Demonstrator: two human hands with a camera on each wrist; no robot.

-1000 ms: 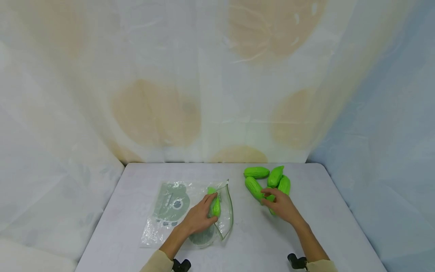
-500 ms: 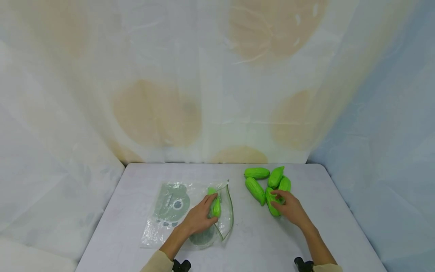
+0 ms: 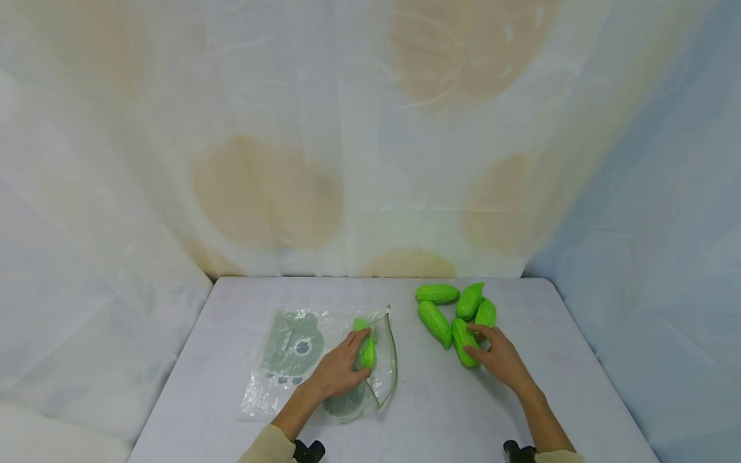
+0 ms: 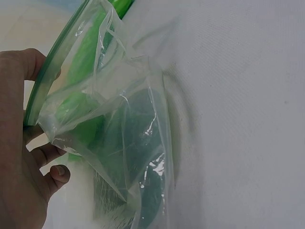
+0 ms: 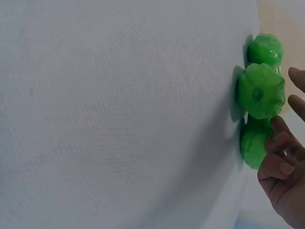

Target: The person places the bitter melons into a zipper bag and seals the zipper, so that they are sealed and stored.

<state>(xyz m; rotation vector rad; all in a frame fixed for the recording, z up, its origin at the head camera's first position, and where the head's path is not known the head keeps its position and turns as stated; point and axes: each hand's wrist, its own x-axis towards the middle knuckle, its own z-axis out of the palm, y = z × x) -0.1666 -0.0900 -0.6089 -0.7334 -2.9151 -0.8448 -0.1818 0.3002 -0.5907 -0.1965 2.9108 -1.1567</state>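
My left hand (image 3: 340,370) holds the mouth of a clear zip bag (image 3: 382,379) with a green edge; in the left wrist view a finger goes behind the green zip strip (image 4: 52,67). Inside the bag lies one bright green gourd (image 3: 368,355), partly hidden by plastic and fingers. At the right, my right hand (image 3: 500,359) has its fingers spread around the near end of a ribbed green gourd (image 3: 464,342). The right wrist view shows this gourd (image 5: 261,90) end-on beside the fingers; whether they touch it I cannot tell.
Several more green gourds (image 3: 434,323) lie in a cluster behind the right hand. The bag's printed part (image 3: 295,344) spreads flat over the left of the white table (image 3: 417,411). A patterned curtain (image 3: 370,193) hangs behind, with sheets on both sides.
My right hand has drawn back to the right from over the cluster, then come down close beside the near gourd. The left hand and bag have stayed put.
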